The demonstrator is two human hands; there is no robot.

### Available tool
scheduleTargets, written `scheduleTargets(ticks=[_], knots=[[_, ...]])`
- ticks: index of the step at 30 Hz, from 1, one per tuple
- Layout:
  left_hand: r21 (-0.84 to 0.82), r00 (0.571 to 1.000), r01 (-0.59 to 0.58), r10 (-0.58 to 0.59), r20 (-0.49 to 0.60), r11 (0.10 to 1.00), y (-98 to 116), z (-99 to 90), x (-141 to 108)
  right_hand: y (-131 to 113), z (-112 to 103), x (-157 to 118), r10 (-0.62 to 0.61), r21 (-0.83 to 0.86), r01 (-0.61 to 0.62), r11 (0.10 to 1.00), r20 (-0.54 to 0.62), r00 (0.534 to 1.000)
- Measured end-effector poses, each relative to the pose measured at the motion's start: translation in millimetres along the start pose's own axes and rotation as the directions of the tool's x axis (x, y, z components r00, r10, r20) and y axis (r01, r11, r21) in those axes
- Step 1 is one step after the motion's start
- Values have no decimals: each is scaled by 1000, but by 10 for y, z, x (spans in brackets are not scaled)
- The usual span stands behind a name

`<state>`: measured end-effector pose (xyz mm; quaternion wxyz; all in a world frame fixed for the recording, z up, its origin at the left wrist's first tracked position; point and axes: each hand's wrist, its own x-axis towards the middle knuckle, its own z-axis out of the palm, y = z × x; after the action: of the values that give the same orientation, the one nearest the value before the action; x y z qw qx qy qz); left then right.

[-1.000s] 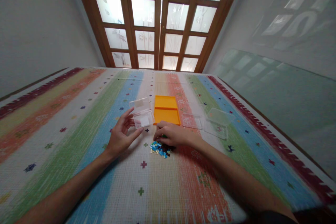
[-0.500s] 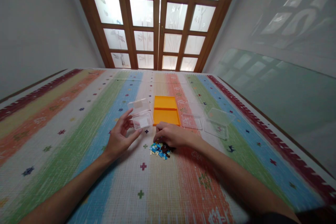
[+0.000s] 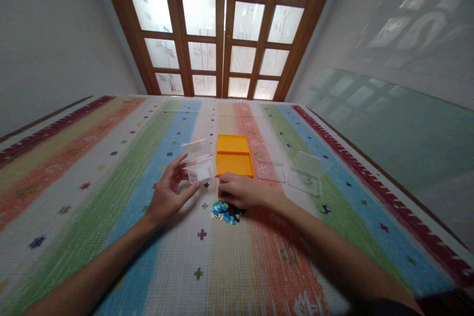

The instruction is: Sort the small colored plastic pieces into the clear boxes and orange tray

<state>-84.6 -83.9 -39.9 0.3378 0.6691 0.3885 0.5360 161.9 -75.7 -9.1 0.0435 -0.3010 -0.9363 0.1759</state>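
Observation:
My left hand (image 3: 172,190) holds a small clear plastic box (image 3: 201,170) by its left side, thumb along the near edge and fingers curled at the far left corner. The box's lid stands open, and a white patch shows in its bottom. My right hand (image 3: 240,191) is closed, its fingertips bent down at the back of a pile of small pieces (image 3: 225,212) in blue, pale yellow and dark brown. Whatever those fingers pinch is hidden. Just beyond my right hand lies an open yellow case (image 3: 234,164) with two shallow halves.
Right of the yellow case lie a flat clear lid or tray (image 3: 270,171) and another open clear box (image 3: 305,181). A striped cloth (image 3: 177,266) covers the table. Glazed wooden doors (image 3: 222,49) stand behind, with walls on both sides.
My right hand has shifted very slightly over the back of the pile, covering a little more of the brown pieces. My left hand stays at the clear box.

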Motion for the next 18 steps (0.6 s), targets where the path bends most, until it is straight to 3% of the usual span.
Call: scheduleTargets(ticks=[8, 14, 18], knots=[[16, 1000, 6, -5, -5, 1000, -10, -1, 14, -26, -44, 0, 1, -42, -1, 999, 2, 1000], [69, 1000, 9, -10, 8, 998, -28, -5, 2, -42, -320, -116, 0, 188, 8, 982, -39, 999], [117, 997, -25, 17, 69, 993, -11, 23, -33, -74, -423, -161, 29, 211, 12, 977, -189, 982]])
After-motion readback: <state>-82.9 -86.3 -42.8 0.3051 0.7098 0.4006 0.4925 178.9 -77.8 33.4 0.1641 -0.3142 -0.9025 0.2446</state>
